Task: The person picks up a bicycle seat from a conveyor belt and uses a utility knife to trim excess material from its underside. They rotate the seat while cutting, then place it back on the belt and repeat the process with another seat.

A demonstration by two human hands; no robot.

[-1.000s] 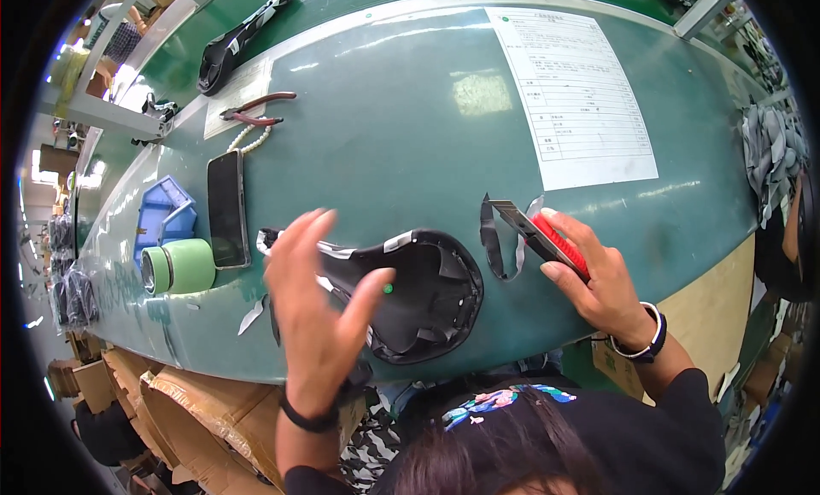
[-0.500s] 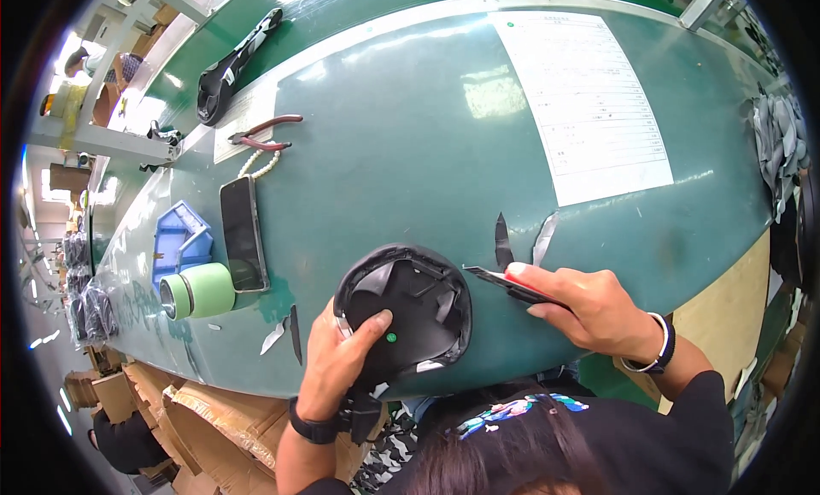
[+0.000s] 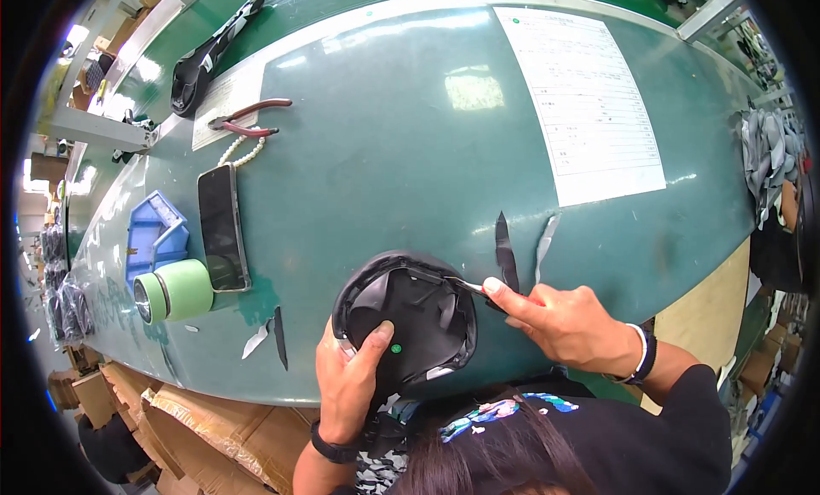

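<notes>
A black bicycle saddle (image 3: 418, 320) is held underside up near the table's front edge, its wide end away from me. My left hand (image 3: 348, 375) grips its left rim, thumb pressed inside the hollow beside a small green sticker (image 3: 396, 348). In my right hand (image 3: 581, 328) is a red and black utility knife (image 3: 465, 285), its thin blade at the saddle's upper right rim. Most of the handle is hidden by my fingers. Just beyond that hand lie a black trimmed strip (image 3: 506, 249) and a grey strip (image 3: 544, 247).
On the left are a phone (image 3: 222, 228), a green cylindrical container (image 3: 184, 290), a blue tray (image 3: 156, 236) and red-handled pliers (image 3: 248, 117). Another saddle (image 3: 205, 68) lies at the back left. A printed sheet (image 3: 589, 111) covers part of the right. Cardboard (image 3: 205, 427) stands below the table's left front.
My right hand has moved left and slightly down, bringing the knife blade from beside the saddle onto its rim. My left hand still holds the saddle. The view has shifted a little.
</notes>
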